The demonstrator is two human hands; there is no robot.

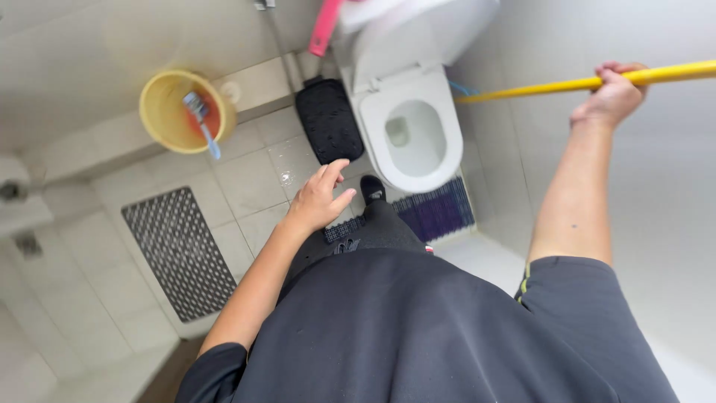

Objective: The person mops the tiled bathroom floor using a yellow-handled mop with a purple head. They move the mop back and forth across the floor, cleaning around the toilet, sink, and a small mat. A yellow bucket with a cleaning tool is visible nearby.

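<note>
Right hand [613, 95]: raised at the upper right, fingers curling closed around a yellow pole [597, 82], which is running from the right edge of view down toward the wall beside the toilet; its lower end is passing out of sight behind the toilet.

Left hand [319, 198]: hanging open over the tiled floor [246, 183], fingers loosely spread, holding nothing and touching nothing.

White toilet [406, 134]: standing ahead of the person, lid up, bowl showing.

Black textured mat [329, 119]: lying on the floor just left of the toilet, reaching the wall.

Purple mat [440, 213]: lying in front of the toilet base, partly covered by the person's black shoe [372, 188].

Yellow bucket [183, 110]: sitting on a raised tiled step at the upper left, holding a blue-handled brush [203, 119] that is leaning against its rim.

Grey perforated mat [179, 250]: lying on the floor at the left, well apart from the toilet.

Pink handle [325, 28]: showing near the cistern, top of view.
</note>
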